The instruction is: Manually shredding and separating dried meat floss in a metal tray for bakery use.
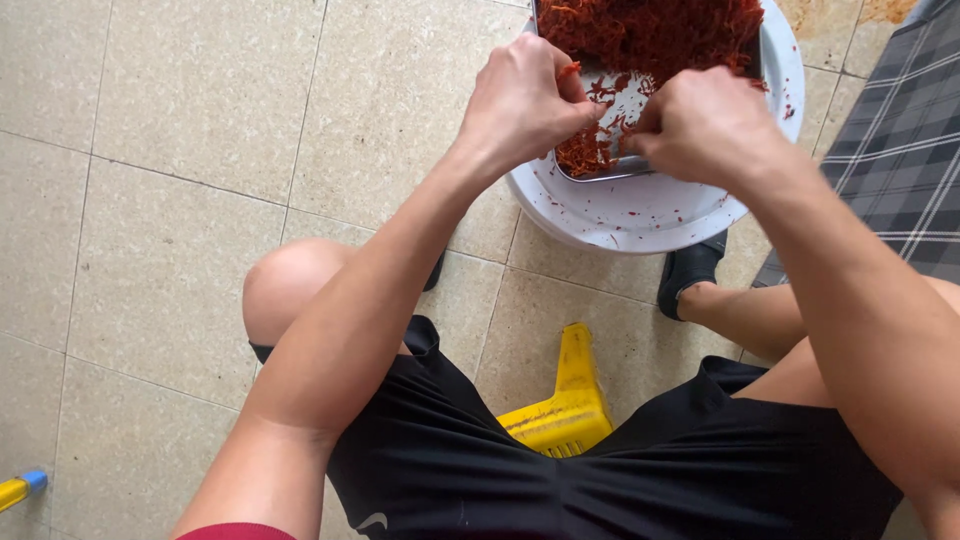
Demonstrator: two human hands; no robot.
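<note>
In the head view, the person sits on a low yellow plastic stool [565, 405] with knees apart, wearing black shorts [520, 470], and leans forward over a round white basin [650, 215] that stands on the tiled floor [180, 150]. A rectangular metal tray [610, 172] lies across the basin, its near edge just below the hands. The tray is heaped with red shredded material [650, 30] toward its far side; the near end is mostly bare metal with loose red strands and a small clump in the near left corner.

The left hand [525, 100] is over the near left corner of the tray, its fingers curled closed and pinching a bit of the red shreds, with a strand showing at the knuckles. The right hand [700, 125] is just beside it over the near right part of the tray, fingers also curled shut; what they grip is hidden under the hand, though they press down among the shreds at the tray's near edge. The two hands almost touch.

Red specks dot the basin's rim. A foot in a dark sandal [690, 270] rests on the floor at the basin's near right side. A grey checked cloth [900, 150] lies along the right edge of the floor, and a yellow and blue object [20, 487] pokes in at the lower left.
</note>
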